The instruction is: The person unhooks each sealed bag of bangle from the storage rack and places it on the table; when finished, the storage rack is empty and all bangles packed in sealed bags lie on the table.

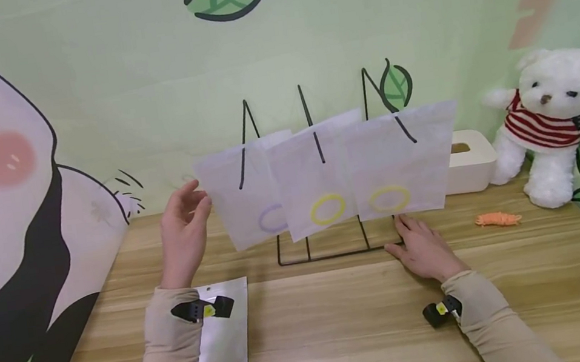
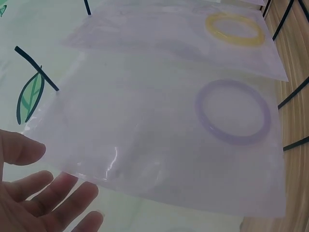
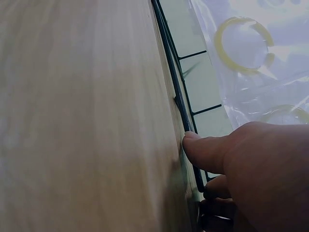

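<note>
The left bag (image 1: 238, 203) hangs near the counter (image 1: 331, 328)'s far edge, just right of your left hand (image 1: 185, 234), the nearer, fingers loosely spread, gripping nothing; your right hand (image 1: 424, 249) grips the rack (image 1: 333, 255)'s base.

Bags (image 1: 309, 181) on rack (image 1: 333, 256); bear (image 1: 549, 125) right of rack.

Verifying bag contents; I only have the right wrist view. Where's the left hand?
Observer: Left hand is at the outer edge of the leftmost bag; can't confirm contact.
Operator: What's in that bag?
Observer: A purple ring.
Operator: Anything loose on the table, person's right side?
Observer: Yes, an orange cord bundle, near a white teddy bear in a striped top.
</note>
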### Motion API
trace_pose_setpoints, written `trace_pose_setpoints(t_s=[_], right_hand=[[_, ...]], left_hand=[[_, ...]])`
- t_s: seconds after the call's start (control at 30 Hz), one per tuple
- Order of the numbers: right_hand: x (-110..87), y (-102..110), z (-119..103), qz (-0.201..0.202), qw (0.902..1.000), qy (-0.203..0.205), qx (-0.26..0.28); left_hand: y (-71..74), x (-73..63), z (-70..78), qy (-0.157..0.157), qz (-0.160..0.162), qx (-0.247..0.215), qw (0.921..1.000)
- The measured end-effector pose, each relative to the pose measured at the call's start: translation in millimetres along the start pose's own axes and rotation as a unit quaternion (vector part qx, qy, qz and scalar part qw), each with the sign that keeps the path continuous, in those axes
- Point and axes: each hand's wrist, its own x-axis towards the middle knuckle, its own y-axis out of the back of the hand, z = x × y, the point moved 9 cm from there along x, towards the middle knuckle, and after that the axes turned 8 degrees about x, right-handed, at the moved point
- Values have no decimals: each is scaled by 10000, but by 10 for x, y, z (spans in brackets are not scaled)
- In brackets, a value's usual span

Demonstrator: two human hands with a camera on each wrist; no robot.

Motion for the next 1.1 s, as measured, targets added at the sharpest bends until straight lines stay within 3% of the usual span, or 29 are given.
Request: trace_pose_setpoints(t_s=[0.7,1.1], right_hand=[[16,2,9,97,9999,38,18],[2,7,11,39,10000,39,-5]], left_hand=[[-73,16,80,-526,-57,-148,9985],[-109,1,112,-600,-99,-22,9981]])
